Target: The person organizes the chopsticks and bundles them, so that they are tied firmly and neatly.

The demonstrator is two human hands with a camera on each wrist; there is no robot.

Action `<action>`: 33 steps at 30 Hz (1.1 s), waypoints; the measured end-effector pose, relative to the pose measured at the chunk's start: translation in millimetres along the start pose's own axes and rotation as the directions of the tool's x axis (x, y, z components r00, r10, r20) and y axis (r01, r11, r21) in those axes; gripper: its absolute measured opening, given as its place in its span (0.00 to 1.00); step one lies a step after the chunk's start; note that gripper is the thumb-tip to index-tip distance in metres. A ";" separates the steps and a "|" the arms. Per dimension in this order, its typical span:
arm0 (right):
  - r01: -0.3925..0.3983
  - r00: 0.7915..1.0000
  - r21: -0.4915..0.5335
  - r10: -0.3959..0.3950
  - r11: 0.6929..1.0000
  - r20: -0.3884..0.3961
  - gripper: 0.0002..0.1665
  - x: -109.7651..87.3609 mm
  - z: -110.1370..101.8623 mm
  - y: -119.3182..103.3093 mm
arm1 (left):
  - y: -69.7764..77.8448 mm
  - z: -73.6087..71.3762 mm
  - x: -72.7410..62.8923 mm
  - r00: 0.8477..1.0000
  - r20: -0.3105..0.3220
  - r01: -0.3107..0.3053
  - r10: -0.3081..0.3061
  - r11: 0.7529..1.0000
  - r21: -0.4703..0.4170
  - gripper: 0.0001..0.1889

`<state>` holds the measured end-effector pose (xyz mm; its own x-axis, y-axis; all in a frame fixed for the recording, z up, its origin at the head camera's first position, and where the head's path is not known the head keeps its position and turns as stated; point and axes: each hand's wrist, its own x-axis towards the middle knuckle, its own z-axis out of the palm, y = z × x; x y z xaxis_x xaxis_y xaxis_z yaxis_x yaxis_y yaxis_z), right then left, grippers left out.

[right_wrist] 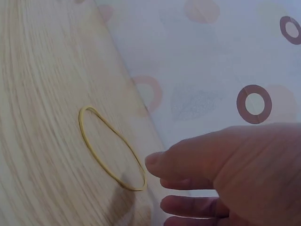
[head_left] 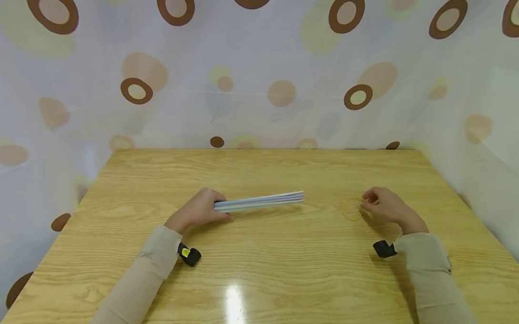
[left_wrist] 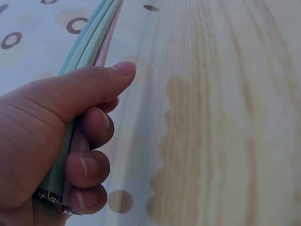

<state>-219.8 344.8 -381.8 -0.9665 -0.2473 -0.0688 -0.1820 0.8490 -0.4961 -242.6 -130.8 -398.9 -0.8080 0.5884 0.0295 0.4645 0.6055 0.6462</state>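
Note:
My left hand [head_left: 203,208] grips a bundle of slim pastel sticks [head_left: 261,201], pencil-like, near one end. The bundle points rightward, close over the table. In the left wrist view, the thumb lies along the green and pinkish sticks [left_wrist: 89,54] with the fingers curled round them; their near ends are dark with silvery marks. A thin yellow rubber band [right_wrist: 89,147] lies as a loose loop on the wood. Beside it is my right hand [head_left: 387,204], fingers loosely bent, thumb tip right at the band's edge in the right wrist view, nothing pinched.
Both hands are over a light wooden table [head_left: 267,257]. Behind it and along its sides hangs a pale curtain [head_left: 255,52] with brown ring and dot patterns. Small black wrist cameras show at the left cuff [head_left: 191,256] and the right cuff [head_left: 383,249].

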 end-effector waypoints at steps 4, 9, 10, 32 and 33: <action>0.010 1.000 -0.016 -0.010 1.000 0.019 0.20 1.7 3.1 0.4 | -2.3 -0.1 -2.5 1.000 0.004 0.003 -0.003 1.000 -0.002 0.10; 0.007 1.000 -0.014 -0.007 1.000 -0.002 0.19 3.4 7.2 -1.8 | -5.1 1.1 -3.4 1.000 -0.005 -0.002 0.002 1.000 -0.006 0.09; 0.003 1.000 -0.010 -0.004 1.000 -0.009 0.19 4.1 8.2 -1.3 | -5.4 1.2 -3.4 1.000 -0.005 -0.004 0.004 1.000 -0.003 0.09; -0.049 0.974 -0.055 0.035 0.997 -0.223 0.10 9.5 25.3 5.7 | 1.8 1.1 3.4 1.000 -0.002 -0.023 0.023 0.999 0.031 0.09; -0.048 0.974 -0.056 0.034 0.997 -0.226 0.10 10.3 26.0 6.0 | 1.9 1.1 3.3 1.000 -0.002 -0.020 0.020 0.999 0.031 0.09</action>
<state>-226.2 335.2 -408.1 -0.9880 -0.1067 0.1116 -0.1456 0.8846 -0.4430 -244.0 -127.1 -398.5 -0.7993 0.5994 0.0440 0.4917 0.6100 0.6214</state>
